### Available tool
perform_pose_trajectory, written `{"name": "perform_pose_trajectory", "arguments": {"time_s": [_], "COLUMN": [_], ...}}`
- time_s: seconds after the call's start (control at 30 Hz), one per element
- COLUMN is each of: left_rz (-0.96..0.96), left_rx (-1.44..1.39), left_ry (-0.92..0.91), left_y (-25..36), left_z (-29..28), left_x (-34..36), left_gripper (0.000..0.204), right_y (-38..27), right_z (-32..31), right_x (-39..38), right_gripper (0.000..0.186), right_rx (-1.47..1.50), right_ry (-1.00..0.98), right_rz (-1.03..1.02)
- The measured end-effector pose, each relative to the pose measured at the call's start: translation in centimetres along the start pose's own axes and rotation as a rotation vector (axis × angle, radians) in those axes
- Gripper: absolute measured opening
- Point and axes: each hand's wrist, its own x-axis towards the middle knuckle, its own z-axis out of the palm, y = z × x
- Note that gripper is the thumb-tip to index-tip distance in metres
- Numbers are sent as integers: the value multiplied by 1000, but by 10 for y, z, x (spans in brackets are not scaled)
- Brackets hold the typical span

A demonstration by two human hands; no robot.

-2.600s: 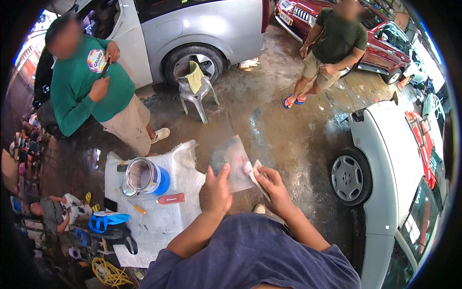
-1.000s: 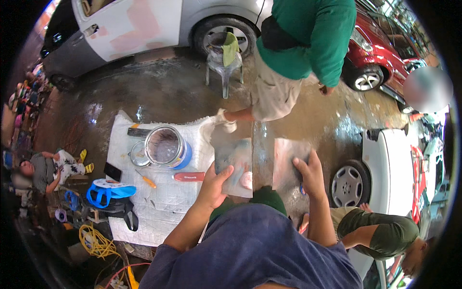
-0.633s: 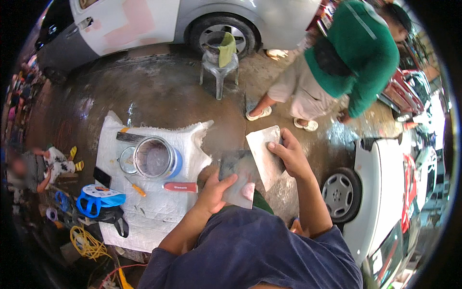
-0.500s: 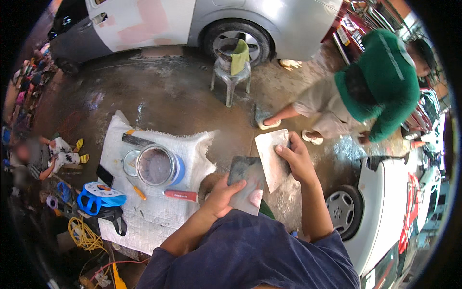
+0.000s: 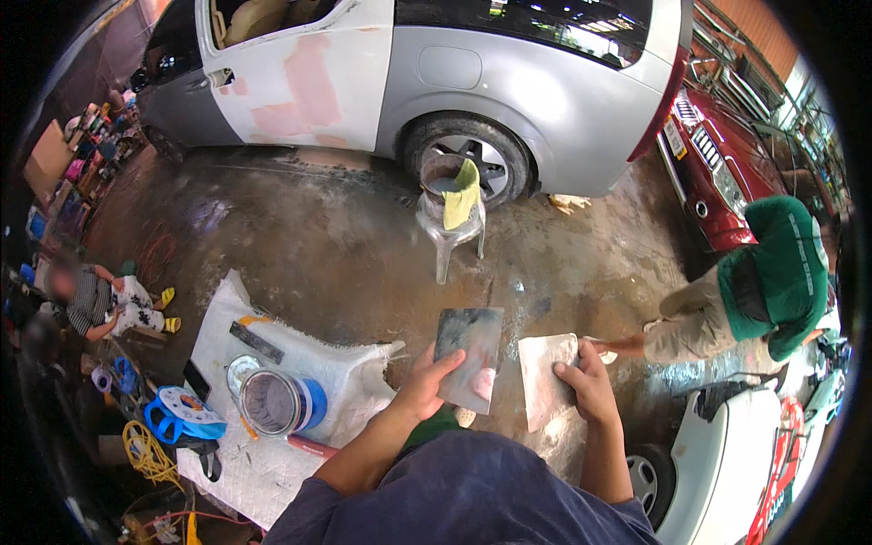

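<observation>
My left hand grips a flat grey plate, thumb on top. A dab of pink putty sits near the plate's lower right corner. My right hand is closed around the edge of a pale, putty-smeared flat sheet, also with the thumb on its face. A small gap separates plate and sheet. Left of my left arm, on a white quilted cloth, stands an open blue can with a greyish content. Its round lid, a dark flat scraper and a red tube lie around it.
A silver van with a pink-patched door stands ahead. Before its wheel, a stool carries a bucket with a yellow-green cloth. A co-worker in green bends at right, near a white car. Another person sits far left.
The view has tilted up, showing more of the van. The plate and sheet, close together before, are now farther apart. The co-worker in green appears farther right and bends lower.
</observation>
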Motion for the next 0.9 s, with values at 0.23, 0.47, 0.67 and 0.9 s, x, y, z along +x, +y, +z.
{"name": "perform_pose_trajectory", "arguments": {"time_s": [0.23,0.47,0.67,0.9], "left_rz": [55,205,482,669], "left_rx": [863,306,62,-145], "left_ry": [-263,-30,270,538], "left_y": [64,107,208,294], "left_z": [3,-60,-28,-83], "left_x": [85,170,232,242], "left_gripper": [47,50,45,37], "right_y": [-16,-71,-89,-75], "right_z": [-5,29,149,247], "right_x": [79,215,324,421], "right_gripper": [40,52,54,69], "right_rx": [157,285,-437,-834], "right_ry": [-99,43,-342,-581], "right_rz": [232,-127,-729,-909]}}
